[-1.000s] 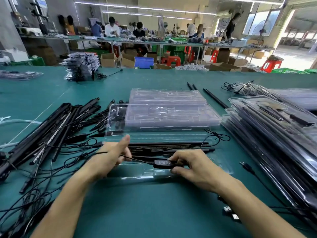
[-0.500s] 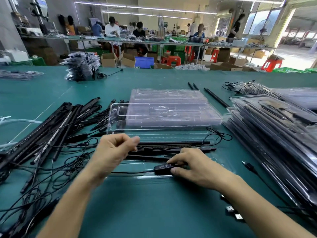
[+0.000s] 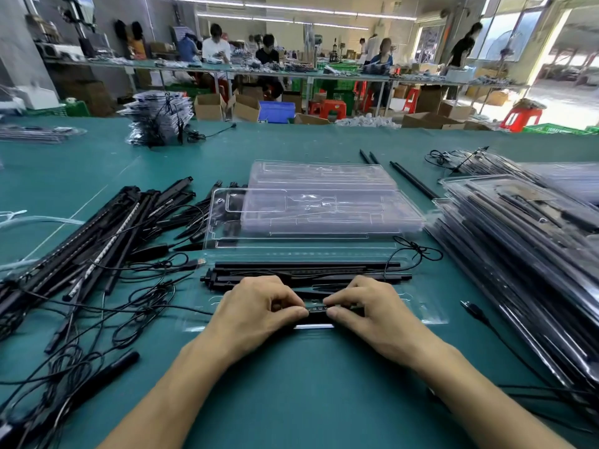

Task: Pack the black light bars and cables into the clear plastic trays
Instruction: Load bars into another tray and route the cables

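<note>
A clear plastic tray (image 3: 428,314) lies in front of me on the green table. Black light bars (image 3: 308,270) lie across its far half, with a tied cable loop (image 3: 418,254) at their right end. A black inline controller (image 3: 317,310) sits in the tray's near slot. My left hand (image 3: 259,309) and my right hand (image 3: 366,306) meet over it, curled fingertips pinching each end. A pile of loose black light bars and cables (image 3: 97,241) lies to the left.
A stack of empty clear trays (image 3: 324,205) stands just behind the tray. Filled trays (image 3: 525,241) are stacked at the right. A loose USB cable (image 3: 473,309) trails near my right forearm. People work at benches in the background.
My left hand has let go of the cable and moved right to the controller. Both hands now pinch it in the tray's near slot.
</note>
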A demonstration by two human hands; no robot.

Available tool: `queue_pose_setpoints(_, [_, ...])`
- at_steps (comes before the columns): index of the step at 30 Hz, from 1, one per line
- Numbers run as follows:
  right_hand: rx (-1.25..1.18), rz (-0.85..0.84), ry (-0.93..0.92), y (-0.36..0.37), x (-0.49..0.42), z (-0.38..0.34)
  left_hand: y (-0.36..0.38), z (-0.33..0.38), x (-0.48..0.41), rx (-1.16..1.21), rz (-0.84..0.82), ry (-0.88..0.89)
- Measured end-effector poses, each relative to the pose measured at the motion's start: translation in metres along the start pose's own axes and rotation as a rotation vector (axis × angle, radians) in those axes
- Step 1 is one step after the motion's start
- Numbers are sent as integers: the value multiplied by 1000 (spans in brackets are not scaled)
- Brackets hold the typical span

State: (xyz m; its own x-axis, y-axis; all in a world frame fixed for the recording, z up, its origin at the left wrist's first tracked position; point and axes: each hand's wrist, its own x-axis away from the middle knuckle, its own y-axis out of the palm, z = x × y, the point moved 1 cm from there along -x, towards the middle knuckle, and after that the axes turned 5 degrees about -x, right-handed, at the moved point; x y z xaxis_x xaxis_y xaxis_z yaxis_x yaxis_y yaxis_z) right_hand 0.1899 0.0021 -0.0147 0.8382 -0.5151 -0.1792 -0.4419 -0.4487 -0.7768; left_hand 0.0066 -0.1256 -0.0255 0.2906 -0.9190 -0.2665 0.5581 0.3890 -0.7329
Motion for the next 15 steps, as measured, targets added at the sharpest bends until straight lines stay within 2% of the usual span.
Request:
queue_pose_setpoints(8, [-142,-80,183,-7,-11,-8,3,-2,-3,19,-73,-74])
queue_pose_setpoints(15, [-41,-137,238,-13,-17,-10,5,1,-5,-5,-87,-167])
